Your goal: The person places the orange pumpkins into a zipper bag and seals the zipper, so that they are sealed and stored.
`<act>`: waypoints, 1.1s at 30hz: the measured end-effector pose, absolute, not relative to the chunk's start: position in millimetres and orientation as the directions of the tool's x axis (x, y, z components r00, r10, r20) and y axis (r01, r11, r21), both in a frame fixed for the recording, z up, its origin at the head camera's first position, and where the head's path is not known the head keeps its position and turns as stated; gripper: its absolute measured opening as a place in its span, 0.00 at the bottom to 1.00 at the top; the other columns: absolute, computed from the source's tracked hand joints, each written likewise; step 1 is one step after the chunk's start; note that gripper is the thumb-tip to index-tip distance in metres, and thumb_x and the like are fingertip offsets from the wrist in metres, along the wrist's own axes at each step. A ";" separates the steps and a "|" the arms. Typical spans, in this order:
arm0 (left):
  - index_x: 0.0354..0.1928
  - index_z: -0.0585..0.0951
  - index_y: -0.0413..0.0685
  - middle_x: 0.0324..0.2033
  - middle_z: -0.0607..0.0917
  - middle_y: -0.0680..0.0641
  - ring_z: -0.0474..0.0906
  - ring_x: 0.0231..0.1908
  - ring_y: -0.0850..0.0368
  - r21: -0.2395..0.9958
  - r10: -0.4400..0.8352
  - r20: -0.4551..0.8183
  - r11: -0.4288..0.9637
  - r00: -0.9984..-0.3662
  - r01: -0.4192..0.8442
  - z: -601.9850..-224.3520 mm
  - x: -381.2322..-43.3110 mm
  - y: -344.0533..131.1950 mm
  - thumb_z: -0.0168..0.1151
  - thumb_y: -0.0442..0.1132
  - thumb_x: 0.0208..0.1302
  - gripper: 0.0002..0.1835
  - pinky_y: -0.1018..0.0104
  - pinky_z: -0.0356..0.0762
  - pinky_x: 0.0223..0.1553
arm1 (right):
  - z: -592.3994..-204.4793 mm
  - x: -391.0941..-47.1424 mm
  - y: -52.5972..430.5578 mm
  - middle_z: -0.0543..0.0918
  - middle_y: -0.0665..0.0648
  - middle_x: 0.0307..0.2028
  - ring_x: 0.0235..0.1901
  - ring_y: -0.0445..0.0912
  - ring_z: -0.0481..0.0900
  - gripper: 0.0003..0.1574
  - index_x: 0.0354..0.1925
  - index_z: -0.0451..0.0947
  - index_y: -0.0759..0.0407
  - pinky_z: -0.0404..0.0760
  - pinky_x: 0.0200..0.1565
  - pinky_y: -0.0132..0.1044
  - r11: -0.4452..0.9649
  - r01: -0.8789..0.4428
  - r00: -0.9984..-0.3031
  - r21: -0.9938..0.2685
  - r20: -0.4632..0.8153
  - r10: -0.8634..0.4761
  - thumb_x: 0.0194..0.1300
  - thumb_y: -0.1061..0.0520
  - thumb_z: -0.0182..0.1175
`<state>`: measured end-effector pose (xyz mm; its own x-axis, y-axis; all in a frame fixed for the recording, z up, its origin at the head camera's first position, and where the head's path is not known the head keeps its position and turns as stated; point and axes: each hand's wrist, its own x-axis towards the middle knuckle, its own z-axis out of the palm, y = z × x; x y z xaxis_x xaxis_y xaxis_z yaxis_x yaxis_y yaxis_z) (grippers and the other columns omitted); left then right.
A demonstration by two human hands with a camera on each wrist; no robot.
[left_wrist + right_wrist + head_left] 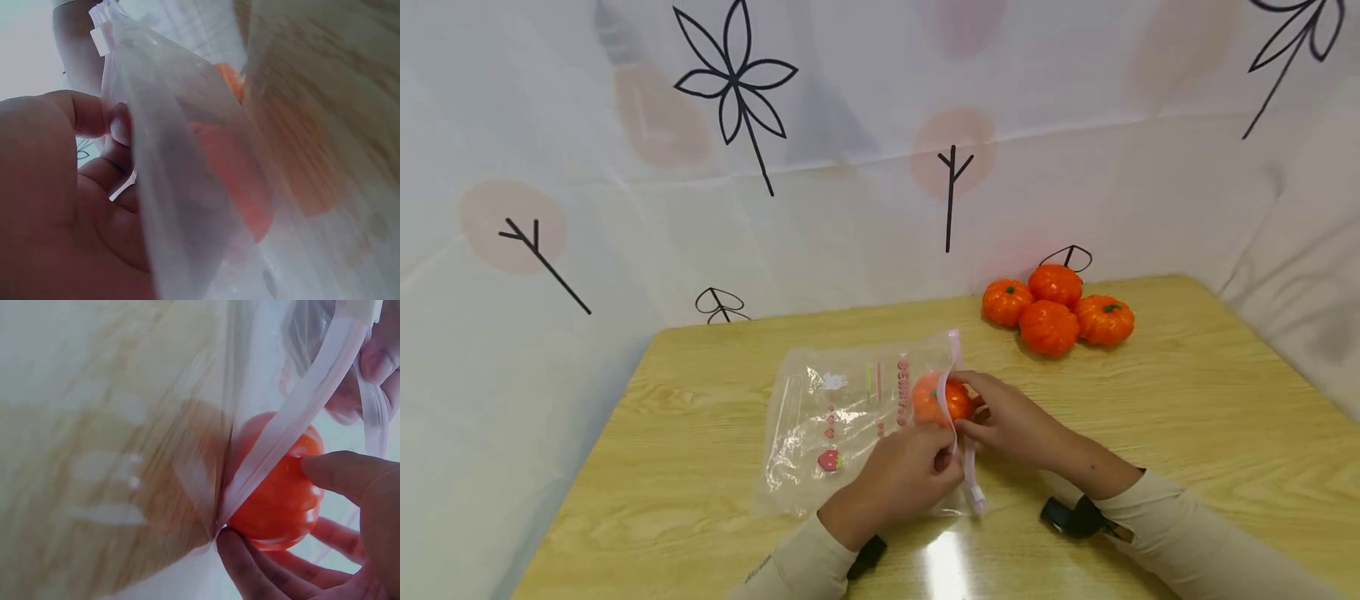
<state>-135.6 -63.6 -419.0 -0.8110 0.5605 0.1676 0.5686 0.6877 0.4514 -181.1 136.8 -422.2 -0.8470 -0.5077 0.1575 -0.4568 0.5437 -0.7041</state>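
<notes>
A clear zip bag (805,417) printed with strawberries and letters lies flat on the table, its pink-edged mouth facing right. My left hand (902,475) pinches the near lip of that mouth between thumb and finger, as the left wrist view also shows. An orange toy pumpkin (281,494) sits partly inside the opening, its left part behind the film. My right hand (1015,417) holds the pumpkin from the right, thumb on one side and fingers around the other, right at the bag's edge. A white slider (977,494) sits at the near end of the zip.
Several more orange pumpkins (1048,327) cluster at the back right of the wooden table (1187,400). A patterned cloth (850,217) hangs behind the table's far edge. Dark wrist devices (1075,517) are strapped below both sleeves.
</notes>
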 end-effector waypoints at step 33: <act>0.18 0.65 0.56 0.18 0.63 0.61 0.57 0.20 0.70 0.388 0.561 0.216 0.702 -0.800 0.597 -421.1 -131.7 -61.3 0.59 0.42 0.60 0.16 0.77 0.52 0.21 | -422.3 -182.2 141.4 0.75 0.60 0.49 0.59 0.61 0.80 0.12 0.48 0.68 0.60 0.82 0.53 0.44 0.464 -0.310 -0.870 -0.829 0.050 -0.491 0.67 0.66 0.55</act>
<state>-131.7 -61.3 -421.1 -0.7996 0.5605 0.2157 0.5970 0.7024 0.3875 -182.2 141.4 -422.3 -0.8695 -0.4913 0.0503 -0.3104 0.4645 -0.8294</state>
